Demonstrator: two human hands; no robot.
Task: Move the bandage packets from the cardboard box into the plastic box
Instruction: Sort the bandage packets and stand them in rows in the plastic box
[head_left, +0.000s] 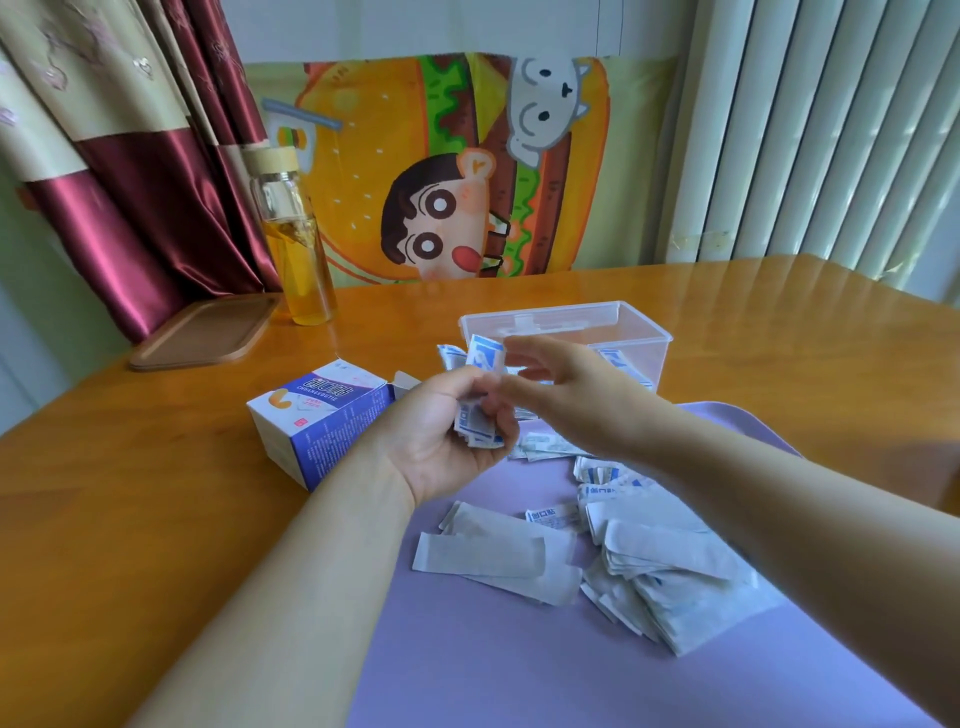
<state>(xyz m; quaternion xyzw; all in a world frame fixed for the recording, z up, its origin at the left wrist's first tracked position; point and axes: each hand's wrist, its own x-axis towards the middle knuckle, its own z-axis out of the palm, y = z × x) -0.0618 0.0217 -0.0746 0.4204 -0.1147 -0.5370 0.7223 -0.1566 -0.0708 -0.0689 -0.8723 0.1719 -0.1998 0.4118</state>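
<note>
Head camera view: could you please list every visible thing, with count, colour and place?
table: one, orange-brown
mat: one, purple, on the table
bandage packets: many, white and blue, loose on the mat
cardboard box: one, white and purple, left of the mat
plastic box: one, clear, beyond the mat, some packets inside
bottle: one, glass, yellow liquid, back left
tray: one, brown, beside the bottle
left hand: one, holds a bunch of packets
right hand: one, fingers at the bunch, grip blurred

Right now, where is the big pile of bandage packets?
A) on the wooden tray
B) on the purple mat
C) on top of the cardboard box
B: the pile of bandage packets lies loose on the purple mat.
</note>
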